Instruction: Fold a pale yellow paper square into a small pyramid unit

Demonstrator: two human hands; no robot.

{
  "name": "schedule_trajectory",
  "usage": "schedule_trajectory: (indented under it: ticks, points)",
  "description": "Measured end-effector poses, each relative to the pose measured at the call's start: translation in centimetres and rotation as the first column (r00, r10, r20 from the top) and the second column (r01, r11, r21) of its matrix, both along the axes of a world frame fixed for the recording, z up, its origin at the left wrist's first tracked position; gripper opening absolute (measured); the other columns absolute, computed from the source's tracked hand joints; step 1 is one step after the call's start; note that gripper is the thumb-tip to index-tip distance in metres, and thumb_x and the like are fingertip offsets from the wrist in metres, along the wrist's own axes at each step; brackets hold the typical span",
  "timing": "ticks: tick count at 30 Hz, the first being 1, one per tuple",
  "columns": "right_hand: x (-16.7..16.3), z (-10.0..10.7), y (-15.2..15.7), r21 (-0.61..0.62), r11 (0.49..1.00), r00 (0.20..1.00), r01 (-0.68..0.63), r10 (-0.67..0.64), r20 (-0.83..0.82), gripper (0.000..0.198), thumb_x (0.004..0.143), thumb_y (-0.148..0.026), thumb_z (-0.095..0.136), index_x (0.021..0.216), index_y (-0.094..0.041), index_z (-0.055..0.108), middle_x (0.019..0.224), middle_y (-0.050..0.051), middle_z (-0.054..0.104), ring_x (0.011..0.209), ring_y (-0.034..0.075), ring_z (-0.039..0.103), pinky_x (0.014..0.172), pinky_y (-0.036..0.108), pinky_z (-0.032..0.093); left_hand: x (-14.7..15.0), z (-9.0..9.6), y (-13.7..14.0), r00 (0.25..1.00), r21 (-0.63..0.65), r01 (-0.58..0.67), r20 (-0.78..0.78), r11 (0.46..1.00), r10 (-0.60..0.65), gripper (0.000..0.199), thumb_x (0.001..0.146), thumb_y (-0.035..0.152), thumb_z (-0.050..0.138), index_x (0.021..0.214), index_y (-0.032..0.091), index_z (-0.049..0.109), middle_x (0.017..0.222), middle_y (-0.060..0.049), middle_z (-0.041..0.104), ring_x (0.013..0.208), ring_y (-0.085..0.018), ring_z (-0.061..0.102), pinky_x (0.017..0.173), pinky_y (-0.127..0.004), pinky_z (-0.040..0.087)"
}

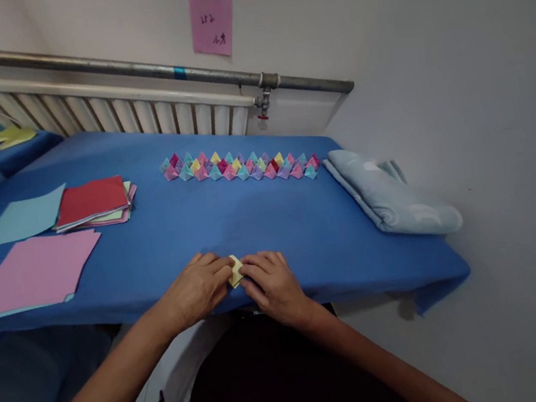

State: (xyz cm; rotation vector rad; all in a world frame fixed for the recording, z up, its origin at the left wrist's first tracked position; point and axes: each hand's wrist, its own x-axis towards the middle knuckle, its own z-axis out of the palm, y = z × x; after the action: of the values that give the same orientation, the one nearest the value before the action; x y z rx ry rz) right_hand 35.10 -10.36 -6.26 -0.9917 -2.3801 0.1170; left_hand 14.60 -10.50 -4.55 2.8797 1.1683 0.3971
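Note:
A small piece of folded yellow paper (pixel 235 271) lies at the front edge of the blue-covered table (pixel 271 220). My left hand (pixel 203 284) has its fingers closed on the paper's left side. On the right side, the fingers of my right hand (pixel 274 285) press the same paper, close to the left fingertips. Parts of the paper are hidden under the fingers of both hands. Beyond the hands, several small folded paper pieces (pixel 242 167) in mixed colours stand in a long double row.
At left lie pink paper sheets (pixel 33 270), a light blue sheet (pixel 25 216) and a stack topped with red paper (pixel 91 200). A folded light blue blanket (pixel 392 200) rests at the right end. Behind the table run a radiator (pixel 136 116) and a metal pipe (pixel 129 67).

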Motion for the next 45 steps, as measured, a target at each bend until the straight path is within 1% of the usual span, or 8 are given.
schedule_trajectory:
  ticks: [5,9,13,15,19,28,36,45]
  points:
    - [-0.2,-0.1,-0.1,0.016,1.000,0.999,0.019,-0.018,-0.045,0.013,0.092,-0.025,0.052,0.094,-0.020,0.064,0.093,0.004,0.068,0.087,0.019,0.053,0.078,0.034,0.037,0.1,0.0,0.0,1.000,-0.037,-0.012,0.016,0.999,0.012,0.015,0.086,0.010,0.046,0.093,0.018,0.056,0.111,-0.005,0.065,0.089,-0.020,0.055,0.075,-0.035,0.039]
    - [-0.2,-0.3,-0.1,0.043,0.999,1.000,0.023,-0.023,-0.004,0.013,0.092,-0.024,0.051,0.094,-0.019,0.063,0.093,0.004,0.068,0.085,0.018,0.054,0.078,0.033,0.035,0.0,-0.2,0.0,0.997,-0.065,-0.017,0.071,0.998,0.022,0.015,0.088,0.012,0.044,0.094,0.019,0.056,0.109,-0.005,0.064,0.092,-0.020,0.054,0.079,-0.035,0.040]
    - [-0.1,-0.3,-0.1,0.074,0.997,0.999,0.022,-0.023,0.023,0.016,0.093,-0.026,0.050,0.097,-0.019,0.063,0.095,0.005,0.068,0.084,0.019,0.053,0.076,0.034,0.034,-0.1,-0.5,0.0,0.988,-0.093,-0.057,0.139,0.994,0.069,0.024,0.086,0.014,0.047,0.109,0.021,0.053,0.097,-0.004,0.065,0.087,-0.019,0.054,0.079,-0.034,0.041]
    - [-0.1,-0.4,-0.1,0.080,0.997,0.999,0.022,-0.025,0.035,0.017,0.093,-0.026,0.049,0.098,-0.019,0.063,0.095,0.005,0.067,0.084,0.019,0.053,0.076,0.034,0.034,-0.1,-0.7,0.1,0.987,-0.078,-0.045,0.149,0.996,0.057,0.029,0.086,0.015,0.048,0.114,0.021,0.052,0.102,-0.005,0.065,0.087,-0.020,0.054,0.079,-0.034,0.041]
    - [-0.1,-0.5,0.0,0.093,0.995,0.997,0.019,-0.026,0.071,0.017,0.094,-0.022,0.047,0.098,-0.019,0.063,0.094,0.005,0.067,0.083,0.019,0.051,0.075,0.033,0.033,-0.3,-1.0,0.3,0.993,-0.033,0.016,0.114,0.999,-0.012,0.021,0.090,0.019,0.047,0.108,0.022,0.058,0.116,-0.004,0.063,0.088,-0.019,0.054,0.079,-0.034,0.039]
    - [0.0,-0.6,0.0,0.096,0.995,0.997,0.020,-0.027,0.078,0.015,0.093,-0.024,0.050,0.089,-0.020,0.063,0.091,0.004,0.067,0.082,0.018,0.050,0.074,0.033,0.033,-0.4,-1.0,0.5,0.996,0.036,0.028,0.085,0.999,-0.031,0.020,0.094,0.026,0.045,0.096,0.022,0.064,0.112,-0.004,0.066,0.086,-0.017,0.054,0.076,-0.033,0.038]
    - [-0.6,-0.4,-0.1,0.088,0.996,0.999,0.018,-0.020,0.025,0.018,0.094,-0.028,0.050,0.099,-0.019,0.064,0.096,0.006,0.066,0.087,0.018,0.052,0.077,0.034,0.034,-0.3,-1.5,0.5,0.990,0.059,0.010,0.140,0.998,-0.018,0.017,0.093,0.023,0.047,0.096,0.021,0.064,0.110,-0.004,0.067,0.085,-0.018,0.054,0.073,-0.032,0.037]
    - [-1.0,-0.3,-0.1,0.079,0.997,0.999,-0.014,0.012,0.030,0.018,0.095,-0.024,0.047,0.094,-0.017,0.064,0.093,0.005,0.068,0.082,0.017,0.053,0.075,0.034,0.034,-0.2,-1.5,0.5,0.989,0.066,0.002,0.149,0.998,-0.012,0.020,0.093,0.023,0.045,0.094,0.021,0.065,0.110,-0.005,0.067,0.085,-0.018,0.055,0.074,-0.034,0.039]
